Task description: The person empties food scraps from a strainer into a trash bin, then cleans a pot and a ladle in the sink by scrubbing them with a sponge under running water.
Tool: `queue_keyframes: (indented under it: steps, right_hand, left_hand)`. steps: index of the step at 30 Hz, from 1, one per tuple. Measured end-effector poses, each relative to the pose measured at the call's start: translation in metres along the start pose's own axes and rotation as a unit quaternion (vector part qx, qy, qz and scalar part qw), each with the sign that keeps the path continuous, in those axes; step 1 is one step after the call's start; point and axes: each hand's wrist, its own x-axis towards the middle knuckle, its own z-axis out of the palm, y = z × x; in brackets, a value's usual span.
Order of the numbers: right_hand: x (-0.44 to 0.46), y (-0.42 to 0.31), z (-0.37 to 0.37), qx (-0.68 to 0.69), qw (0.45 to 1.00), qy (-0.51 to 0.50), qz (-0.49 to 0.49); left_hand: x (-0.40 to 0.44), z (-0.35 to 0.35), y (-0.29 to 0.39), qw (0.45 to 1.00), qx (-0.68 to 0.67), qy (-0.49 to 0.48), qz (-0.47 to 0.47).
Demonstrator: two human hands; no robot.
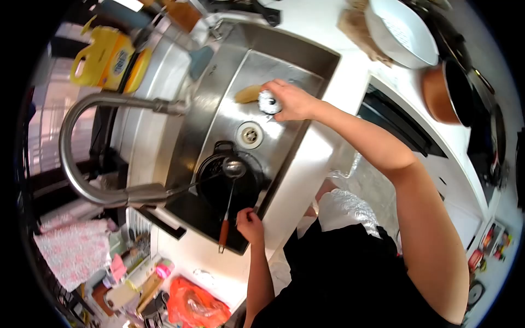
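Note:
My right hand [292,101] is closed around a round white-and-black thing [269,102], perhaps a scrubber, above the floor of the steel sink [262,71]. Beside it lies a flat yellow-brown piece [249,94]. My left hand [250,225] is curled at the sink's near edge, close to a black pot [219,194]; what its fingers hold, if anything, is hidden. A ladle [234,168] lies across the pot, its orange-brown handle [223,234] left of my left hand and apart from it.
A tall curved faucet [68,142] arches over the sink, with a thin streak leading towards the ladle. The drain [250,135] sits mid-sink. Yellow bottles [106,60] stand behind. A white basin [402,33] and copper-coloured pot [437,93] occupy the right counter, a red bag [194,303] the left.

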Motion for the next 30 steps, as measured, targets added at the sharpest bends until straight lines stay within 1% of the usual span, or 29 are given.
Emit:
queue_keyframes:
  steps: [1,2,3,5,6,8,9,11,13,15,16,17,18,19,20,22,24,25,26,27,28,29,30]
  right_hand:
    - [-0.001,-0.005,0.001,0.015,1.0,0.024,-0.007]
    - [0.001,-0.008,-0.001,0.029,0.998,0.049,-0.015]
    - [-0.03,0.012,-0.054,-0.031,0.996,0.079,-0.021]
    - [-0.048,0.016,-0.056,0.011,0.99,0.13,-0.051]
    - [-0.068,0.003,-0.058,0.022,0.991,0.133,-0.018]
    - [-0.097,-0.007,-0.081,0.035,0.987,0.155,-0.004]
    - [-0.111,-0.012,-0.091,0.054,0.984,0.172,0.001]
    - [-0.147,-0.025,-0.119,0.061,0.981,0.179,0.044]
    - [-0.18,-0.025,-0.14,0.06,0.978,0.19,0.063]
    - [-0.216,-0.018,-0.155,0.027,0.973,0.22,0.059]
    - [-0.232,-0.008,-0.158,0.032,0.971,0.231,0.046]
    - [-0.25,-0.002,-0.163,0.052,0.971,0.222,0.075]
    - [-0.266,0.01,-0.164,0.058,0.969,0.223,0.085]
    - [-0.279,0.026,-0.161,0.066,0.968,0.223,0.093]
    - [-0.295,0.042,-0.156,0.096,0.963,0.222,0.115]
    - [-0.316,0.092,-0.132,0.141,0.956,0.22,0.137]
    - [-0.338,0.154,-0.099,0.176,0.946,0.203,0.18]
    - [-0.345,0.187,-0.074,0.235,0.924,0.241,0.18]
    - [-0.356,0.224,-0.048,0.28,0.909,0.24,0.194]
    - [-0.366,0.258,-0.023,0.322,0.891,0.24,0.209]
    - [-0.371,0.289,0.001,0.37,0.873,0.247,0.201]
    - [-0.377,0.318,0.026,0.415,0.852,0.256,0.193]
    - [-0.381,0.352,0.059,0.43,0.837,0.272,0.203]
  left_hand:
    - [0.005,-0.011,-0.002,0.999,-0.002,-0.015,-0.029]
    - [0.012,-0.019,-0.005,0.999,0.012,-0.017,-0.026]
    - [0.009,0.045,0.014,0.999,-0.038,-0.008,0.002]
    - [0.006,0.034,0.004,0.998,-0.02,0.015,0.063]
    - [-0.007,0.017,-0.001,0.999,-0.006,-0.002,0.052]
    - [-0.011,0.015,0.0,0.999,0.002,-0.011,0.046]
    - [-0.01,0.015,-0.007,0.998,0.001,-0.012,0.058]
    - [-0.013,0.014,0.001,0.999,0.001,-0.048,-0.025]
    - [-0.01,0.016,0.0,0.999,-0.014,-0.038,-0.019]
    - [-0.01,0.018,0.008,0.999,-0.012,-0.036,-0.037]
    - [-0.009,0.018,-0.001,0.998,-0.022,-0.032,-0.041]
    - [-0.011,0.022,-0.007,0.998,-0.033,-0.029,-0.048]
    - [-0.011,0.02,0.008,0.999,-0.019,-0.026,-0.029]
    - [-0.01,0.019,0.016,0.998,-0.018,-0.029,-0.048]
    - [-0.014,0.021,0.003,0.995,-0.081,-0.026,-0.042]
    - [-0.01,0.024,0.01,1.0,-0.029,0.003,0.006]
    - [-0.012,0.024,0.012,1.0,-0.004,-0.004,-0.004]
    - [-0.012,0.026,0.012,1.0,0.01,0.003,-0.007]
    - [-0.011,0.024,-0.001,0.999,0.034,0.003,0.016]
    - [-0.01,0.022,-0.009,0.999,0.032,0.0,0.005]
    - [-0.012,0.025,-0.008,0.999,0.039,0.011,0.02]
    - [-0.012,0.028,-0.006,0.995,0.087,0.038,0.039]
    - [-0.009,0.018,-0.027,0.998,0.062,0.027,-0.012]
